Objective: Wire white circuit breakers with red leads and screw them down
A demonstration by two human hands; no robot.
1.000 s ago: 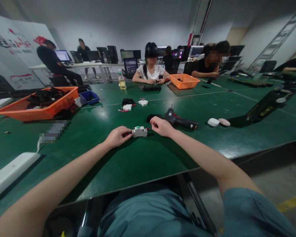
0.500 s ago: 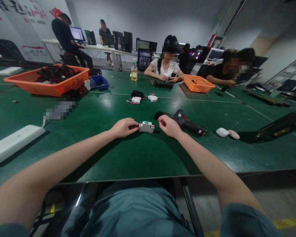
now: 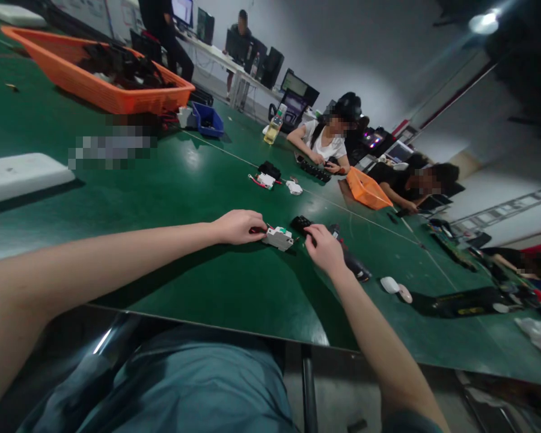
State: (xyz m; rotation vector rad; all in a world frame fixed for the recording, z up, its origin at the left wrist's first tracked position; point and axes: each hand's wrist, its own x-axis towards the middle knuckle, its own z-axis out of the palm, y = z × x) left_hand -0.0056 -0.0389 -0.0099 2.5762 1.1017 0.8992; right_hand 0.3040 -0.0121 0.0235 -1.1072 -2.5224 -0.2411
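Observation:
A white circuit breaker point(image 3: 279, 239) with a green part on top stands on the green table point(image 3: 184, 276). The fingers of my left hand point(image 3: 241, 227) grip its left end. To the right of it, my right hand point(image 3: 325, 245) is bent, with thumb and fingers near each other beside a black part point(image 3: 301, 224); whether it holds anything is too small to tell. A black power drill point(image 3: 356, 266) lies partly hidden behind my right hand. Farther back are a white module with red wires point(image 3: 265, 181) and another white piece point(image 3: 294, 187).
A large orange basket point(image 3: 112, 99) and a blue bin point(image 3: 208, 120) stand at the back left. A bottle point(image 3: 275, 125) and a smaller orange basket point(image 3: 367, 189) are farther back. Earbud-case-like items point(image 3: 390, 285) lie right. People sit across the table.
The view has tilted and turned, so the table now slopes down to the right. My right hand has come over the drill, nearer the black part. My left hand still grips the breaker.

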